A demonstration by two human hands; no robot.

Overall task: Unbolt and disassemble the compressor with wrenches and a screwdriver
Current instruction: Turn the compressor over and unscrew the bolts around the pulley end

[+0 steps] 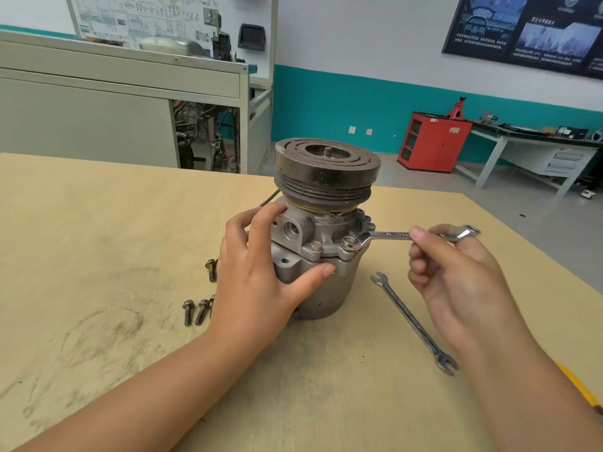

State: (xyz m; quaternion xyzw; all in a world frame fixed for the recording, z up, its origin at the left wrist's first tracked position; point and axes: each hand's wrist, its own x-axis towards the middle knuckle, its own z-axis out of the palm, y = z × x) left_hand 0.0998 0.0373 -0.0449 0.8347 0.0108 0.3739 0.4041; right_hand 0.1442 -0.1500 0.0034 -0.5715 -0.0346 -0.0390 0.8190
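1. Bracing: left hand [257, 272] wraps the compressor [313, 288] housing from its 9 o'clock side, thumb across the front, fingers up by the port block; its grip holds the body.
2. Right hand [456, 272], at 3 o'clock, pinches the wrench [391, 235] handle lightly with its fingertips; the wrench head sits on the flange bolt [348, 242].
3. Risk: the light pinch slips, likely under high torque, and the head jumps off and rounds the bolt.
4. Risk: a pull toward 6 o'clock tips or spins the tall compressor, if the left grip eases.
5. Risk: knuckles hit the counter [98, 256] if the bolt breaks loose suddenly.
6. The neighbour bolt [315, 246] is seated in the flange, so the cover probably cannot lift yet.
7. The compressor stands at the counter's centre, long axis vertical, pulley [326, 171] end up, shaft stub pointing up.
8. The wrench's long axis is roughly level, running 9 to 3 o'clock.
9. The spare wrench [412, 321] lies at 4 o'clock of the compressor, the loose bolts [195, 309] at 8 o'clock.
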